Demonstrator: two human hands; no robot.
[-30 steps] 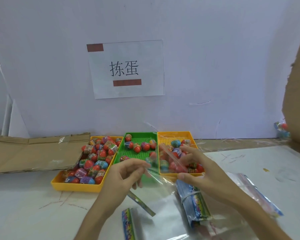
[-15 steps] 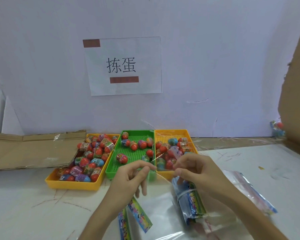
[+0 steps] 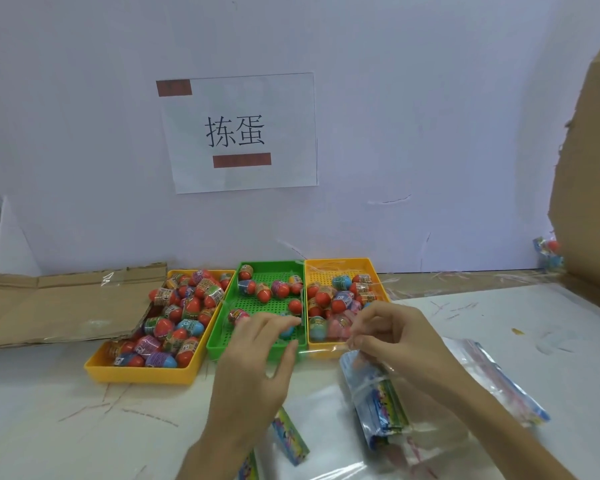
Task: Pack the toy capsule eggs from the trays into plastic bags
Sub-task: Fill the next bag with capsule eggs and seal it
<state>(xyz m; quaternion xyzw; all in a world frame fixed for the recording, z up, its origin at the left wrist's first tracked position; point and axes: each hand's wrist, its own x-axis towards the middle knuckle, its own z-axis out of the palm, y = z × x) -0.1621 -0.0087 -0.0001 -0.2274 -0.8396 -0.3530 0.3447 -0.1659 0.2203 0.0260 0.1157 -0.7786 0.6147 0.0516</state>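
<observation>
Reaching over the green tray [image 3: 219, 345], the open left hand [image 3: 257, 362] needs a capsule egg [image 3: 287, 330]; the right hand [image 3: 397, 336] pinches the plastic bag [image 3: 328, 407].

Left hand [image 3: 257, 358] released plastic bag [image 3: 329, 420], reached green tray [image 3: 274, 303].

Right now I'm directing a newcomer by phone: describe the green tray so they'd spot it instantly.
Below the paper sign on the wall, three trays sit side by side on the table. The green tray is the middle one, between the left yellow tray and the right yellow tray; it alone is green and holds the fewest capsule eggs.
</observation>
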